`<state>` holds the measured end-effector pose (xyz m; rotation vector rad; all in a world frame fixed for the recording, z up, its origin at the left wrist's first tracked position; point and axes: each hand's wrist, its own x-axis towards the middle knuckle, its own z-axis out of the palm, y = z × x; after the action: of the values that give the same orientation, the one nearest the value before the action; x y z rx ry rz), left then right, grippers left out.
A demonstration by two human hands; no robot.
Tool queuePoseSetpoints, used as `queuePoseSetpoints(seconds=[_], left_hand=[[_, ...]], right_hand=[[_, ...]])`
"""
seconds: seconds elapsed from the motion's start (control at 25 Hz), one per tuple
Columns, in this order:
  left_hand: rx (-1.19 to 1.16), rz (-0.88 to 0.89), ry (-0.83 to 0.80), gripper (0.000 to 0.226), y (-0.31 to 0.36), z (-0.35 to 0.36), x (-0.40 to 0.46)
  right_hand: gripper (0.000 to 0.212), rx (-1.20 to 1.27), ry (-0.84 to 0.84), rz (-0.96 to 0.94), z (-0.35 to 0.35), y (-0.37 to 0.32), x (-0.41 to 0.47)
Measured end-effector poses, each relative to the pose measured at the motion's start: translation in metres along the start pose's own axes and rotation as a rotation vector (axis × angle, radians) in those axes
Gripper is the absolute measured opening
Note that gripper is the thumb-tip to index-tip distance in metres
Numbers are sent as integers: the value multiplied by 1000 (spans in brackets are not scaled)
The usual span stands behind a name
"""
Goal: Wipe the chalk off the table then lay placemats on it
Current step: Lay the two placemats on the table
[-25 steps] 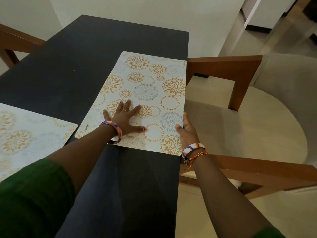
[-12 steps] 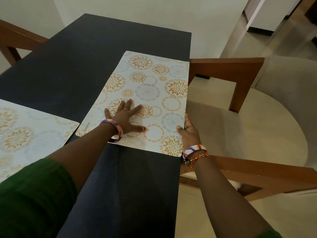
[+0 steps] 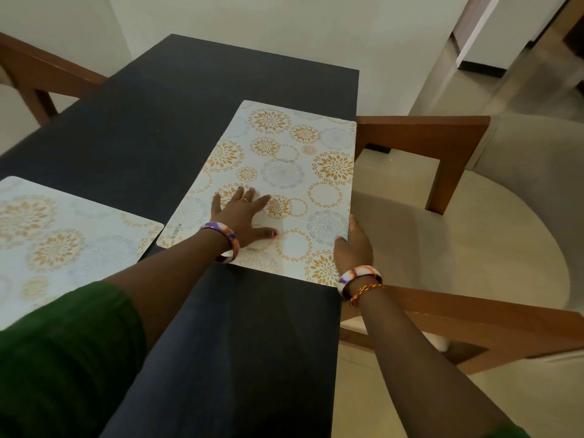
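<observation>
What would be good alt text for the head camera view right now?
A person's left hand presses flat on a floral placemat lying along the right edge of a dark table, while the right hand rests against the mat's right edge. A second placemat lies at the left; wooden chairs flank the table.

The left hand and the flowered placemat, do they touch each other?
Touching. The head view shows the left hand lying flat with spread fingers on the flowered placemat.
</observation>
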<state>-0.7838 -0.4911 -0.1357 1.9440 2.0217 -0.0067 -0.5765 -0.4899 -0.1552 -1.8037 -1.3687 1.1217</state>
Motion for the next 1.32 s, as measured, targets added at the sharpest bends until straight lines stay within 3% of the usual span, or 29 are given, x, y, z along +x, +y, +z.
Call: queuePoseSetpoints(seconds=[0.12,0.28,0.52,0.64,0.76,0.88,1.08,1.2,1.32], left_hand=[[-5,93,26,62,-4,-10,-26],[62,122,-3,51,-45,-17,-80],[24,-235,68,44,-164,-36,-196],[-44,-456,6,46,-225,-34,-255],[-31,-580,-145,54,-273,-29,-299],[31,-562,-235,75,-310,-29,-318],[4,-532,-214,85,-338,-36,-292],[-37,-484,-201,86,-340,-33,-262],[-73,-433,-167,89,-343,-30,-233]], right_hand=[[56,-346,122,-304,15,-20,-34],[58,-604,-204,-576,72,-59,-93],[64,-864,-619,-862,188,-101,-209],[79,-1045,-799,-881,245,-106,-252],[89,-1144,-824,-868,288,-111,-263],[88,-1197,-834,-801,315,-127,-236],[76,-1243,-583,-650,322,-168,-187],[84,-1260,-696,-702,322,-165,-206],[91,-1299,-771,-636,323,-159,-212]])
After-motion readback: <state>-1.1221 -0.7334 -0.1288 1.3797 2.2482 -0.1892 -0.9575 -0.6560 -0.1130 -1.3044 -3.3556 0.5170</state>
